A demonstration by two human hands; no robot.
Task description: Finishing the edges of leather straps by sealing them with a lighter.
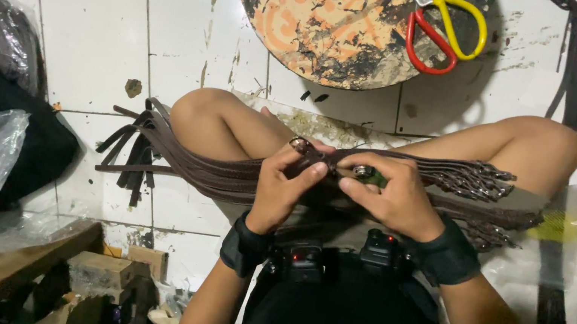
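Seated on tile, my left hand and right hand pinch one strap closed-fingered; the stacked belts could slide off my knees.

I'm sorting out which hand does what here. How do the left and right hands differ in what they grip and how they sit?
The left hand pinches a single dark brown strap with a ring-shaped metal fitting at its fingertips, while the right hand grips a small green object with a round metal tip. The left hand's fingers point up; the right hand's curl inward toward the left. Both wear black wristbands and rest over the bundle of brown straps lying across the lap.
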